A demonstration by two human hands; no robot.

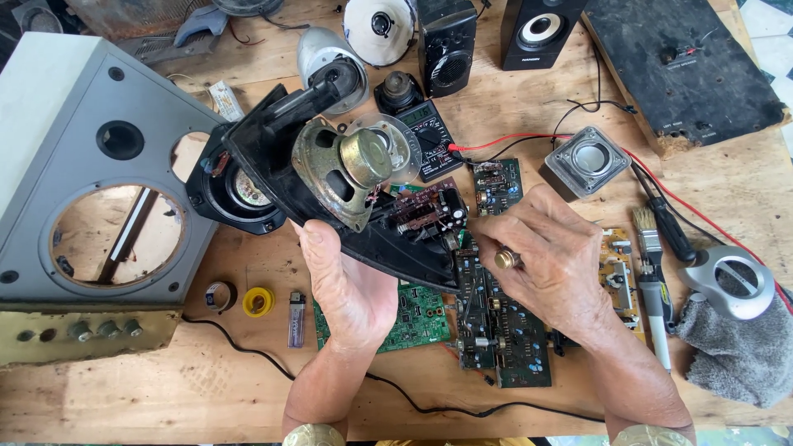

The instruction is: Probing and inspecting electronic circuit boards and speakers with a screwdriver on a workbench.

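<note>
So the black speaker shell is opened up over the wooden bench, oval driver and small brown board exposed. Left hand grips its lower edge; right hand has fingertips pinched by the board.

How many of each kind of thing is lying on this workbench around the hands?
Loose circuit boards flat on the bench: 4
Black boxed speakers: 2
Paintbrushes: 1
Lighters: 1
Tape rolls: 2
Multimeters: 1
Total: 11
</note>
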